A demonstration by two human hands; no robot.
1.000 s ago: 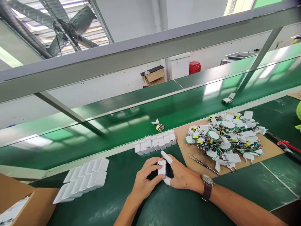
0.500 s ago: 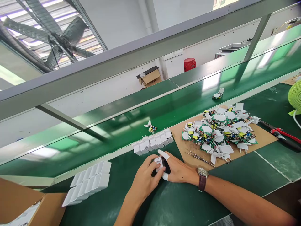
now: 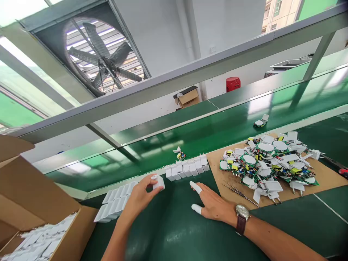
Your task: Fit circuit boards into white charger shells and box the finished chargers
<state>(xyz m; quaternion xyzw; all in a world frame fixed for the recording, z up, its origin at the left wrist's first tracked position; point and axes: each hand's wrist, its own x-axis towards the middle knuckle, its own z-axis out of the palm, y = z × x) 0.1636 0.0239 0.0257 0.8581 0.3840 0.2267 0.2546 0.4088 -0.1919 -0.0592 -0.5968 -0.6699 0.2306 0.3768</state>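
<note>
Between its thumb and fingers, my left hand [image 3: 139, 197] pinches a white plug-in charger [image 3: 160, 183], held just left of a row of similar white chargers [image 3: 187, 169] whose pins point up and away. My right hand [image 3: 213, 203] hovers over the green bench top with thumb and forefinger spread, nothing between them. White finger cots cover those two fingertips. Close by my left wrist stand two rows of white open-topped housings [image 3: 115, 203]. To the right of my right hand, green circuit boards with white plug pieces [image 3: 266, 163] lie heaped on a brown board [image 3: 214, 163].
Metal tweezers [image 3: 239, 194] rest at the brown board's near edge. Pliers [image 3: 334, 165] lie far right. A cardboard box [image 3: 70, 235] of white parts stands at lower left. Two loose board assemblies [image 3: 181, 155] sit on the green conveyor [image 3: 217, 136] behind, below a grey rail [image 3: 174, 78].
My hands have come apart. The left carried the white charger left, toward the row's end; the right let go and opened. The camera view has swung left and up.
</note>
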